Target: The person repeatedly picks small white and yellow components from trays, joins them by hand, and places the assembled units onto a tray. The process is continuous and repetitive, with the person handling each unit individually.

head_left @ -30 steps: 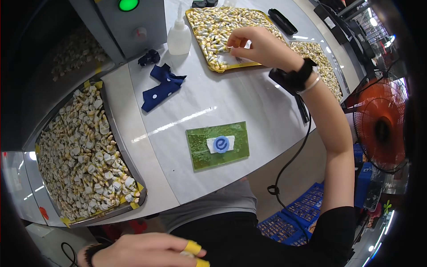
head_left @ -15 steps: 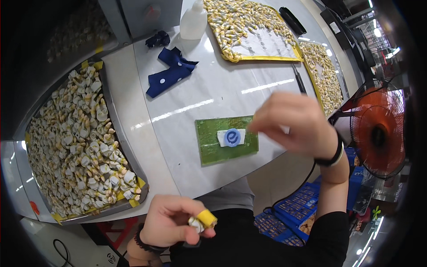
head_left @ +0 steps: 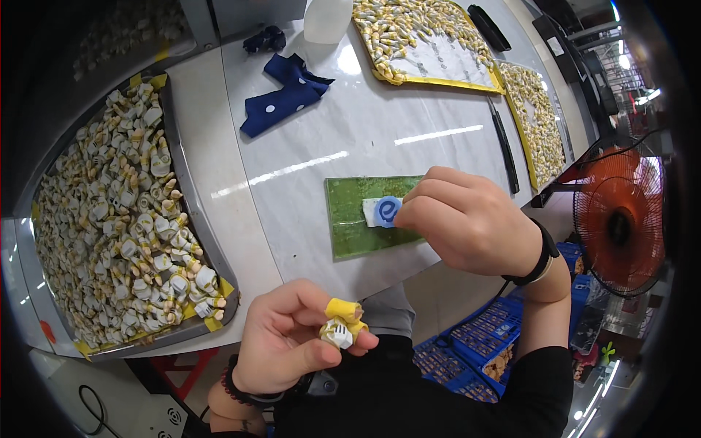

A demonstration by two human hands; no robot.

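My left hand [head_left: 292,339] holds a small white and yellow moulded piece [head_left: 338,332] with dark stripes on its white face. The piece sits between thumb and fingers near my body, and a yellow band [head_left: 341,309] lies along the index fingertip. My right hand [head_left: 467,223] is closed in a pinch, its fingertips right at the edge of a pale blue disc [head_left: 386,211] with a darker blue curl on it. Whatever lies between those fingertips is hidden. The disc rests on a white pad [head_left: 371,212] on a green rectangular slab [head_left: 347,230].
A metal tray [head_left: 191,219] heaped with white and yellow pieces stands left. Yellow-edged trays [head_left: 438,83] of small parts lie at the back. A dark blue dotted cloth [head_left: 285,102], white bottle [head_left: 326,22], black pen-like tool [head_left: 504,146], orange fan [head_left: 619,219] and blue crates [head_left: 485,336] surround me.
My right hand has come down and left to the blue disc. My left hand has turned the piece and moved slightly forward, so its striped face shows. The view has shifted a little.
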